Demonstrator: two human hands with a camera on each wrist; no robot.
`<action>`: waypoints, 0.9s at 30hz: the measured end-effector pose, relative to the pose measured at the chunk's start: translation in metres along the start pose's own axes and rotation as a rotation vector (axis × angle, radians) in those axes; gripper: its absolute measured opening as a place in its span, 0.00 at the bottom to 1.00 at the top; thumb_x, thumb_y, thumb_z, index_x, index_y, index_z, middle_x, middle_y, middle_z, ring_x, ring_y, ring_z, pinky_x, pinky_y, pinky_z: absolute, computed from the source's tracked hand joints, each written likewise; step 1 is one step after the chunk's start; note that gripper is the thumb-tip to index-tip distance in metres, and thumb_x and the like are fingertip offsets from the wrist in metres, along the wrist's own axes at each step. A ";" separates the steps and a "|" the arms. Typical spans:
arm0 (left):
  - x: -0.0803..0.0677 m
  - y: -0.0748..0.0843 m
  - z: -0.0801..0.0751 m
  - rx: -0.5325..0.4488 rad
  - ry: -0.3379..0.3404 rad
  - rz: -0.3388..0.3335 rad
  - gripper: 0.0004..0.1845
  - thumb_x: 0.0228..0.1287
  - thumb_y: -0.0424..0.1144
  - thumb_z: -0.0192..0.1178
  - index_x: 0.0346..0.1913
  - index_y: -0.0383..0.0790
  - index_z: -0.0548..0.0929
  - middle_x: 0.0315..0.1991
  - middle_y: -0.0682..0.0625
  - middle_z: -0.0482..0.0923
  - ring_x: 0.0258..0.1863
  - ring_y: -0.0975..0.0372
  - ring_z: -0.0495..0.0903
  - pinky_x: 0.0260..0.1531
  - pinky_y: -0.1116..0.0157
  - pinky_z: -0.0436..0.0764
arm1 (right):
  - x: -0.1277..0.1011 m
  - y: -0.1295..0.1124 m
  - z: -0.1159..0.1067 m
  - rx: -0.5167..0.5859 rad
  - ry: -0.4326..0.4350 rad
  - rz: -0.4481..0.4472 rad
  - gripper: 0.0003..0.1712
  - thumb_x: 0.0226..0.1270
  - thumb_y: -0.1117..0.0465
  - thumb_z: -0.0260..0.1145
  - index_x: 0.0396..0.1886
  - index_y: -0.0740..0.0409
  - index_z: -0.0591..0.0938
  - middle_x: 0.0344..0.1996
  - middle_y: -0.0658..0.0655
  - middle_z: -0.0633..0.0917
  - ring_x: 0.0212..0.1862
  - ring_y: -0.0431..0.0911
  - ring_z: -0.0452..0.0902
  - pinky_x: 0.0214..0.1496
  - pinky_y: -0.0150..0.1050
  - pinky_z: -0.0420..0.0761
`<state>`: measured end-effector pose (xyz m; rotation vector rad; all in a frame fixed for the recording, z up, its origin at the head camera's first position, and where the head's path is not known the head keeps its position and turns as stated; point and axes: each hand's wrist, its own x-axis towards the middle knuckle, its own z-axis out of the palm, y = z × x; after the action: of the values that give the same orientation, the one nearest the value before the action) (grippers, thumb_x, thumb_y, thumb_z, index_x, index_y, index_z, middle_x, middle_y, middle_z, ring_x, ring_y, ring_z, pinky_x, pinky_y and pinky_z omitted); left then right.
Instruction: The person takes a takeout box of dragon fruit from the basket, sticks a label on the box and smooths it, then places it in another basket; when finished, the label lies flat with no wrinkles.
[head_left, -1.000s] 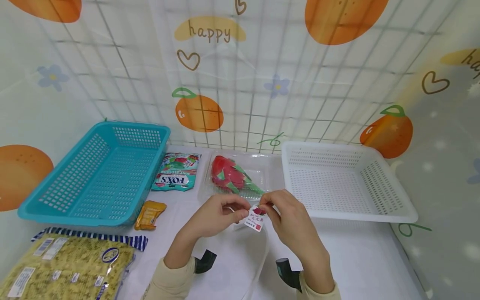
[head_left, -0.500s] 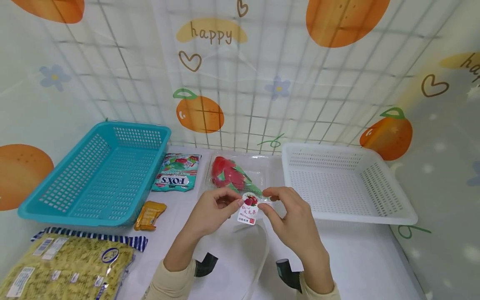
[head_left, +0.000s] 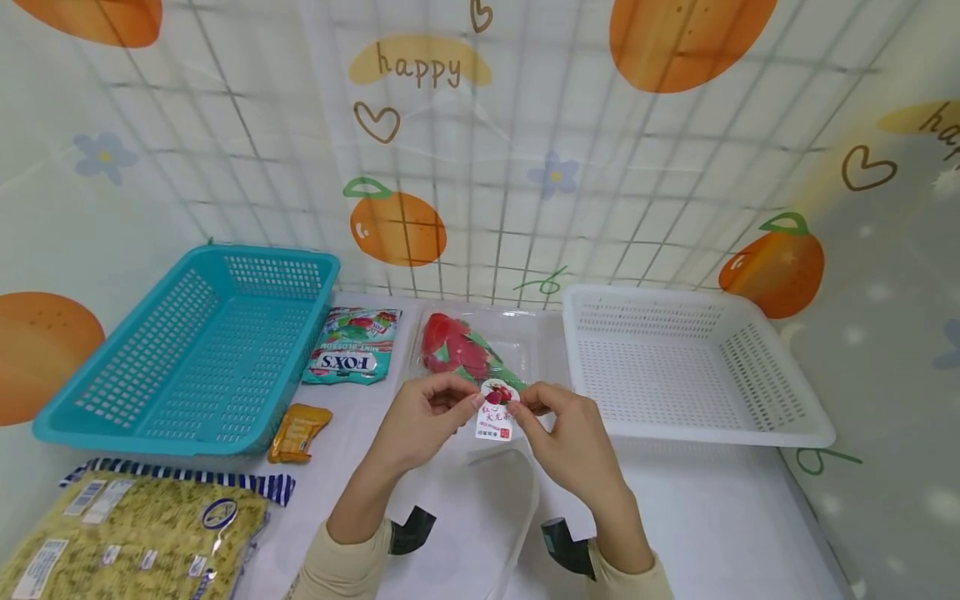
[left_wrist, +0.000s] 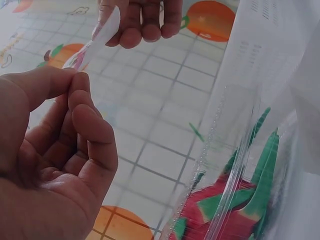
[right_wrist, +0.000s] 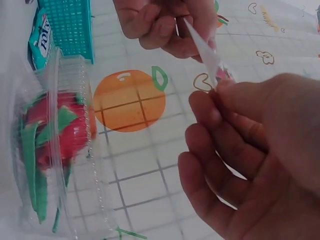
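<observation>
A white sticker label (head_left: 495,421) with a printed dragon fruit and red lettering is held up between both hands. The thumb and index finger of my left hand (head_left: 423,425) pinch its left edge. On its right edge, my right hand (head_left: 577,442) pinches with thumb and fingertips. Both wrist views show the label (left_wrist: 105,35) nearly edge-on, its plain back curling away. Just beyond the hands, a red dragon fruit (head_left: 453,346) with green tips lies in a clear plastic clamshell box (head_left: 528,333). The hands partly hide the box's near edge.
A teal basket (head_left: 247,333) stands at left, a white basket (head_left: 660,367) at right. Between lie a FOX'S candy bag (head_left: 356,346) and a small orange packet (head_left: 300,433). A large yellowish bag (head_left: 142,533) is front left. A pale strip (head_left: 531,500) curves across the table.
The label has risen slightly and now stands more upright, its print facing the head camera. My right fingers parted half a second ago and now pinch the label's right edge, slightly further left.
</observation>
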<state>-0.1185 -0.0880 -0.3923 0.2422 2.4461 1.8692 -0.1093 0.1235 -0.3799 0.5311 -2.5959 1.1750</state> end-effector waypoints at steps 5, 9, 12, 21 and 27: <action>0.001 -0.002 0.000 0.003 0.007 -0.018 0.06 0.69 0.38 0.67 0.44 0.41 0.89 0.33 0.46 0.85 0.28 0.58 0.78 0.28 0.72 0.80 | 0.000 0.002 0.005 0.033 -0.002 0.031 0.05 0.67 0.57 0.73 0.34 0.54 0.88 0.28 0.45 0.88 0.35 0.39 0.83 0.35 0.32 0.80; 0.001 -0.002 -0.002 0.024 0.024 -0.040 0.07 0.69 0.40 0.67 0.44 0.43 0.89 0.33 0.47 0.84 0.28 0.58 0.78 0.28 0.71 0.80 | 0.002 0.003 0.009 0.084 -0.008 0.069 0.04 0.68 0.58 0.72 0.35 0.54 0.88 0.28 0.46 0.88 0.36 0.40 0.82 0.34 0.32 0.78; 0.001 -0.002 -0.003 0.034 0.039 -0.045 0.07 0.69 0.41 0.67 0.44 0.43 0.88 0.32 0.47 0.84 0.28 0.58 0.78 0.27 0.71 0.80 | 0.004 0.004 0.014 0.107 -0.009 0.098 0.03 0.68 0.59 0.72 0.35 0.52 0.89 0.28 0.47 0.88 0.36 0.40 0.82 0.31 0.32 0.77; 0.021 0.000 -0.010 0.117 0.079 -0.023 0.10 0.70 0.42 0.66 0.47 0.42 0.88 0.39 0.48 0.85 0.35 0.57 0.79 0.34 0.69 0.82 | 0.025 0.006 0.026 0.117 0.019 0.144 0.05 0.69 0.59 0.70 0.33 0.55 0.88 0.27 0.50 0.88 0.33 0.41 0.83 0.36 0.35 0.81; 0.039 0.005 -0.016 0.149 0.090 -0.049 0.11 0.71 0.43 0.64 0.48 0.41 0.87 0.37 0.46 0.84 0.35 0.56 0.78 0.31 0.69 0.81 | 0.046 0.006 0.029 0.097 0.007 0.162 0.07 0.70 0.58 0.69 0.35 0.57 0.88 0.27 0.52 0.87 0.33 0.43 0.81 0.39 0.38 0.82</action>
<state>-0.1588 -0.0960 -0.3809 0.1057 2.6287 1.7168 -0.1551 0.0946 -0.3861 0.3394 -2.6284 1.3558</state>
